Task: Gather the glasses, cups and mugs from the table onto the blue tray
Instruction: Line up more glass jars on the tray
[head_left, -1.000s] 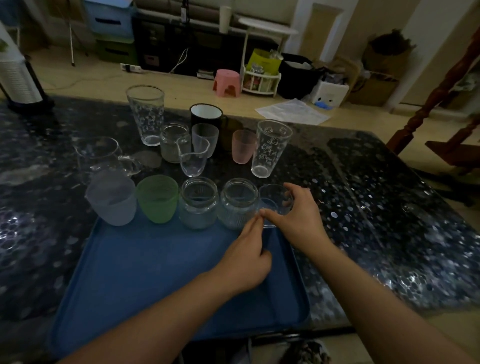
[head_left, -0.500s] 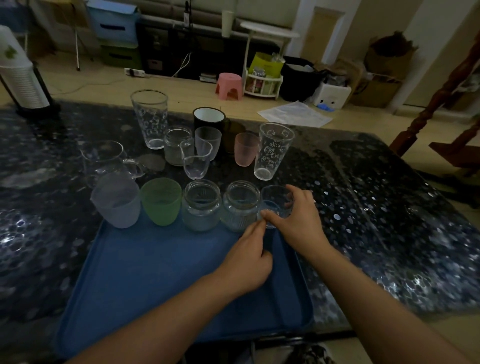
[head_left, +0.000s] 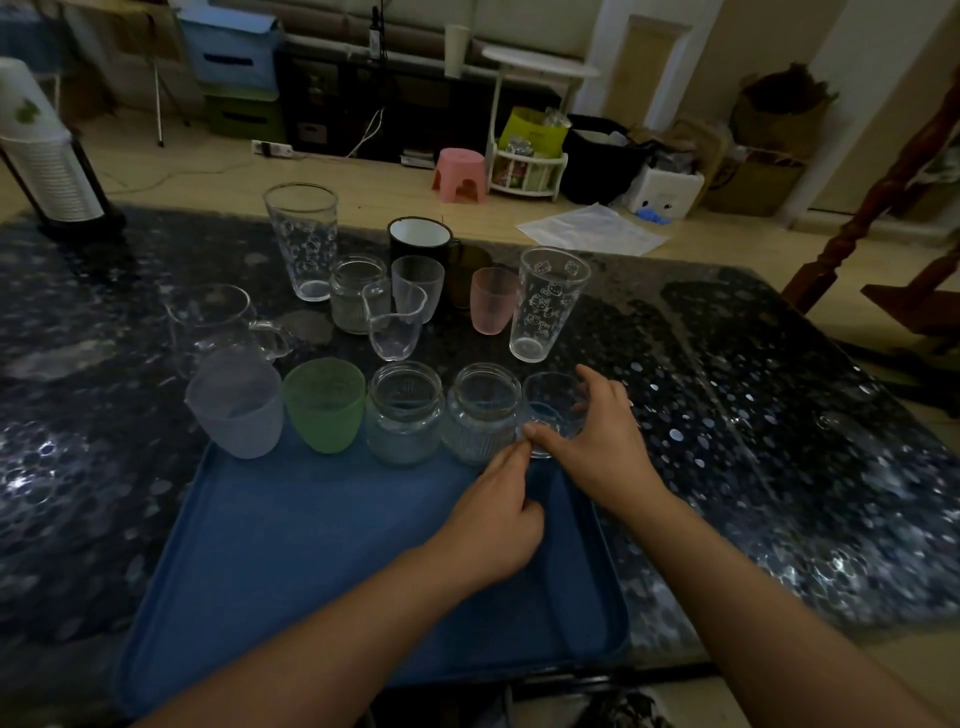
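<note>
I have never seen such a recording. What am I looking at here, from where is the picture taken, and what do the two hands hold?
There is no machine here. A person wears a camera on the head, so the one picture looks forward and down at their own two arms. In front lies a dark speckled table with a blue tray on it. Along the tray's far edge stand five vessels in a row: a frosted cup, a green cup, two jars and a small clear glass. The right hand grips that small glass. The left hand holds nothing; its fingertips come up to the glass beside the right thumb. Farther back on the table wait more pieces, among them two tall printed glasses, a pink cup and a black mug.
</note>
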